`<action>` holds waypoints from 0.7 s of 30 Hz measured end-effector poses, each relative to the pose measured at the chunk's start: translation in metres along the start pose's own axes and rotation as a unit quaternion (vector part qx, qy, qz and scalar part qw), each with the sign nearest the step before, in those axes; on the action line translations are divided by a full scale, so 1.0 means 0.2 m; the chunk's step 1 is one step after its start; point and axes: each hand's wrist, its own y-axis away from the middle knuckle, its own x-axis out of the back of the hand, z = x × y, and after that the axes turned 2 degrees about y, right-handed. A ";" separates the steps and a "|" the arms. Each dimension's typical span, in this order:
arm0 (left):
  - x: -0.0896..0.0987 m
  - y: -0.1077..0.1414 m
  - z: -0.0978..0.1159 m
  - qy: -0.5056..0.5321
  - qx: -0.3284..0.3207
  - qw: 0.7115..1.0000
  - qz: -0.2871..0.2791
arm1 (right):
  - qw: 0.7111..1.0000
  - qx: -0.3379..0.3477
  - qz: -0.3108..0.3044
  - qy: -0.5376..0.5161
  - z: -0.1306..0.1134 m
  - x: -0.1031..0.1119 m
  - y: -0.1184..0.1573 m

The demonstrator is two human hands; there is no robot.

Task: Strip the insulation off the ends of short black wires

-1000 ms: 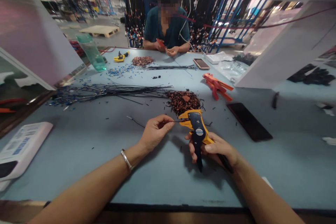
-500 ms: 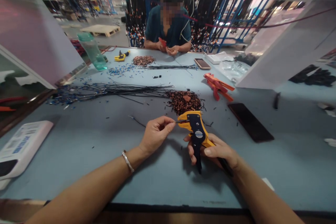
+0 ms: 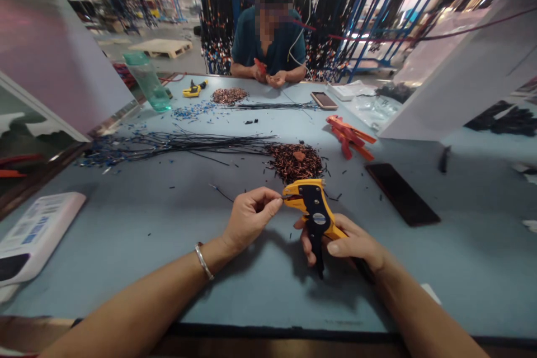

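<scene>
Left hand is just left of the wire stripper, fingertips pinching a dark wire; right hand is closed around the stripper's handles.

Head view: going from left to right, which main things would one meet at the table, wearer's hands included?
White labelled object, green bottle, far yellow tool, left hand, yellow-and-black wire stripper in the right hand, black phone-like slab.
</scene>
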 end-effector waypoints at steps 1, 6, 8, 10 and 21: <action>0.00 0.00 0.00 -0.003 -0.001 1.000 0.000 | 1.000 0.001 0.001 0.004 0.00 -0.01 0.00; 0.00 0.01 0.01 -0.010 -0.005 1.000 0.000 | 1.000 0.009 0.008 0.018 0.01 -0.02 0.00; 0.00 0.01 0.01 -0.010 -0.004 1.000 0.000 | 0.999 0.010 0.012 0.029 0.01 -0.02 0.00; 0.00 0.01 0.02 -0.009 -0.005 1.000 0.002 | 0.999 0.008 0.020 0.045 0.02 -0.02 0.00; 0.02 0.00 -0.01 -0.031 -0.016 0.999 -0.007 | 0.989 -0.018 0.050 0.135 0.03 -0.04 0.00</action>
